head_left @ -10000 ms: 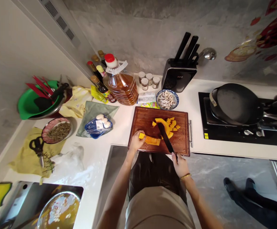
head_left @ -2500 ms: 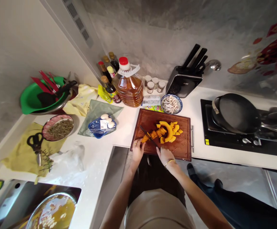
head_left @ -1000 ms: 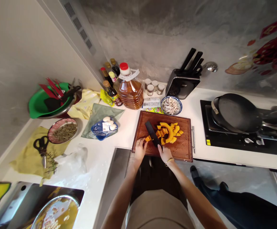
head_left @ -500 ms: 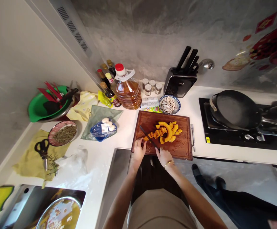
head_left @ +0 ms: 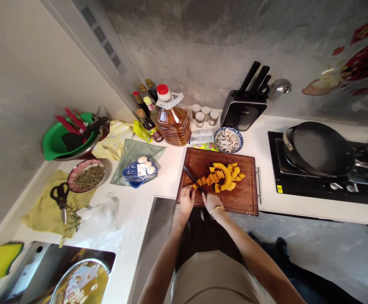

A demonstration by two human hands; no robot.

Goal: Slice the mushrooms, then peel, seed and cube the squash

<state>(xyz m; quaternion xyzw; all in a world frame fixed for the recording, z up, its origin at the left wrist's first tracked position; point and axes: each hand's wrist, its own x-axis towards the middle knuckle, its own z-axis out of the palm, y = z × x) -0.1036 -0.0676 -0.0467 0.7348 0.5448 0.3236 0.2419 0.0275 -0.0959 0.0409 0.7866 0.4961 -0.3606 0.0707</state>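
Note:
My right hand point(head_left: 213, 204) grips the handle of a knife point(head_left: 190, 174). The dark blade slants across the left part of a wooden cutting board point(head_left: 242, 200), beside a row of cut orange pumpkin chunks point(head_left: 209, 179). At the left end of that row, my left hand point(head_left: 186, 199) has its fingertips pinched on a small pumpkin piece, mostly covered by the fingers. A curved pumpkin slice point(head_left: 226, 177) and more loose chunks point(head_left: 235, 171) lie to the right on the board.
Behind the board stand a bowl of sliced mushrooms point(head_left: 228, 140), a knife block point(head_left: 243, 110) and an oil jug point(head_left: 173, 124). A wok point(head_left: 320, 147) sits on the stove at right. Left are packaged mushrooms point(head_left: 139, 169) and scissors point(head_left: 60, 196). Another person's dark-clothed leg point(head_left: 301, 274) shows below.
My right hand and the knife have shifted left along the board, closer to my left hand. The other person's legs have moved left. The view has turned slightly.

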